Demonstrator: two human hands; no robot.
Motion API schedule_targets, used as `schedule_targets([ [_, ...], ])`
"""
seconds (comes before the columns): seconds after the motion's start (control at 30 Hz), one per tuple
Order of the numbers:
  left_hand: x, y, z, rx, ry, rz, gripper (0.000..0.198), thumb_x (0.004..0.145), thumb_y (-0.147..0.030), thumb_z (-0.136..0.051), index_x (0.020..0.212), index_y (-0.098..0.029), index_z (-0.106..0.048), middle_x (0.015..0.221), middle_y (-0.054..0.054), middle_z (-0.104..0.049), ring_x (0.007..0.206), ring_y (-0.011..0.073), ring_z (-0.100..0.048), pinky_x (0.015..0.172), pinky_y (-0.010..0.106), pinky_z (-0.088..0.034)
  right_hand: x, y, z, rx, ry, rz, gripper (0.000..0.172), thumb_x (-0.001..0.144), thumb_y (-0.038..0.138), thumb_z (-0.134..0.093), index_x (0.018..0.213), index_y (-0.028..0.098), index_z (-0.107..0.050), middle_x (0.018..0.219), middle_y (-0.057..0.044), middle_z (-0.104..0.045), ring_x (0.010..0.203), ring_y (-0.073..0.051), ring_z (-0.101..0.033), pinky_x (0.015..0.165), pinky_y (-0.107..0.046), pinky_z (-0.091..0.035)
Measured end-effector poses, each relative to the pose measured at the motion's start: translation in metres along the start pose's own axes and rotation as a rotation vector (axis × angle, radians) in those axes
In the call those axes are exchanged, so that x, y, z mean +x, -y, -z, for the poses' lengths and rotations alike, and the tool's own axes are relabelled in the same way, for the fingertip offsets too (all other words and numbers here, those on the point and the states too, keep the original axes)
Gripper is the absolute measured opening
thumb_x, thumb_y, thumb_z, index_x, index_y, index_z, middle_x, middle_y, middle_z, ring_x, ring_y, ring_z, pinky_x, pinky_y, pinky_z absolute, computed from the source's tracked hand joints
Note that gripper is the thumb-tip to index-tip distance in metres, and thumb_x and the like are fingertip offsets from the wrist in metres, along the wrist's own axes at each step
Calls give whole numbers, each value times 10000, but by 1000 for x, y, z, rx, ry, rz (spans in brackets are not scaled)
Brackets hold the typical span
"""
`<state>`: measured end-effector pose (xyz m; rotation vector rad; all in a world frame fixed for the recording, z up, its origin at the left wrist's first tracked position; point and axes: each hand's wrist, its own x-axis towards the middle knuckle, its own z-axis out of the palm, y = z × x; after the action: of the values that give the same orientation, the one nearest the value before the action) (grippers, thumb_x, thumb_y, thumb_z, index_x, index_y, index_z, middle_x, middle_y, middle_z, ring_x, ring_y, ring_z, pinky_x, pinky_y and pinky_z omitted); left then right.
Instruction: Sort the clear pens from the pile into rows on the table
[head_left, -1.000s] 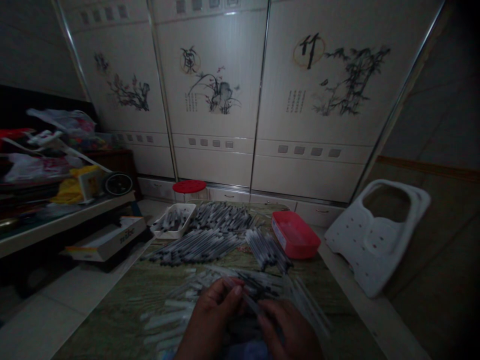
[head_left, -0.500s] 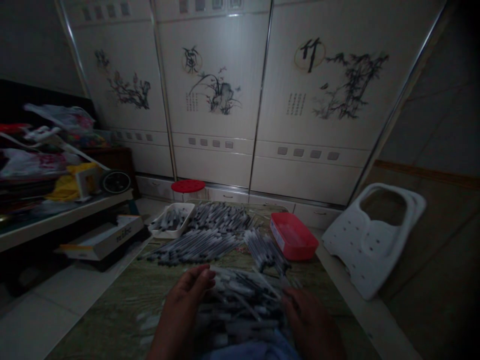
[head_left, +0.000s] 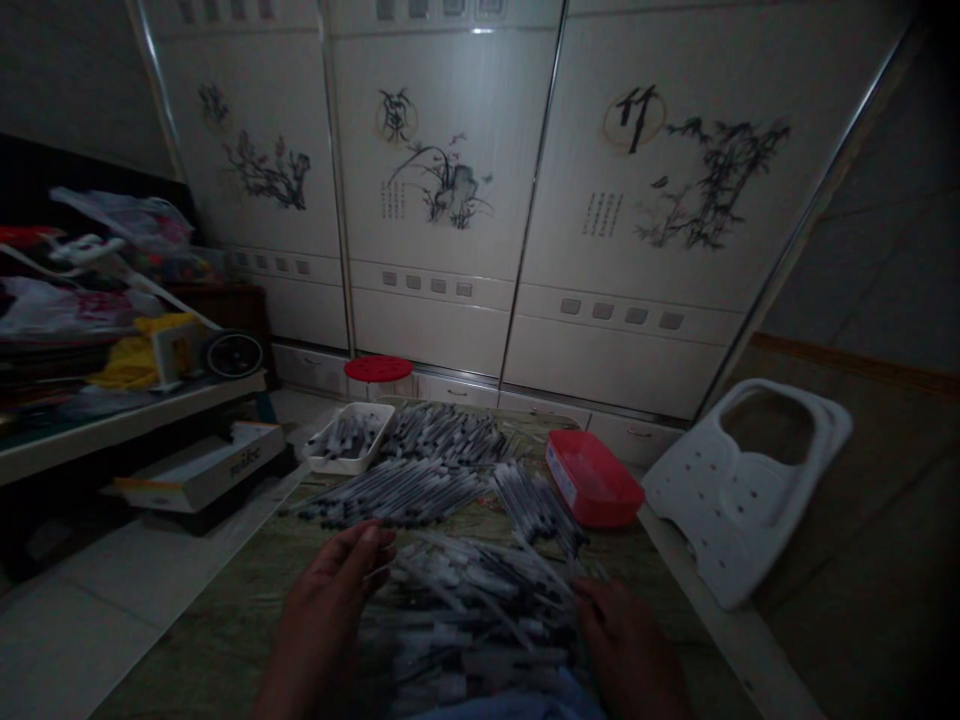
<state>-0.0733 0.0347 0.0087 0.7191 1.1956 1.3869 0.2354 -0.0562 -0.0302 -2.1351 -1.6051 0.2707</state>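
A loose heap of pens, with pale clear barrels and dark parts, lies across the near part of the table. At its left edge is my left hand, thumb and fingers pinched; a thin pale bit shows at the fingertips, too dim to name. My right hand is closed at the heap's right side, on the end of a pen that slants up to the left. Beyond the heap, pens lie side by side in a wide row and in a smaller bunch.
A white tray holding small parts stands at the far left of the table, near another pile of pens. At the right is a red plastic box. A red stool stands behind; a white plastic seat leans at the right.
My left hand has moved left and slightly away from the heap, still pinched. My right hand stays by the pen with little movement. The camera view has tilted slightly.
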Motion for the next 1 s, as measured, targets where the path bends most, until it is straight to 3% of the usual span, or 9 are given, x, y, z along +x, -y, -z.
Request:
schedule_targets([
  [0.2,8,-8,14,-44,-45,29,510,670,-523,-834,1034,-191,-704,1008,84,-762,957,227,-680,811,327,-513,8,2,-4,12,15,-46,415,958,339,-358,1143,227,-712,1103,-100,-691,1025,-248,-668,881,-367,-488],
  [0.4,12,-10,23,-54,-55,34,492,695,-536,-810,1035,-197,-699,1006,66,-753,938,212,-667,800,319,-502,22,18,-6,6,13,-81,412,953,367,-385,1199,215,-679,1221,-113,-673,1108,-253,-644,923,-363,-464],
  [0.8,19,-18,29,-89,-66,54,480,697,-550,-803,1017,-205,-712,982,47,-759,929,201,-669,808,313,-497,53,30,-11,-43,159,7,307,872,302,-503,1035,242,-756,1036,-49,-733,982,-216,-683,826,-301,-467],
  [1.0,22,-17,32,-102,-70,69,513,691,-554,-806,1052,-203,-711,995,62,-767,935,211,-677,815,326,-498,75,53,-11,-118,133,11,262,882,311,-482,933,243,-729,978,-56,-747,903,-215,-684,739,-286,-446],
])
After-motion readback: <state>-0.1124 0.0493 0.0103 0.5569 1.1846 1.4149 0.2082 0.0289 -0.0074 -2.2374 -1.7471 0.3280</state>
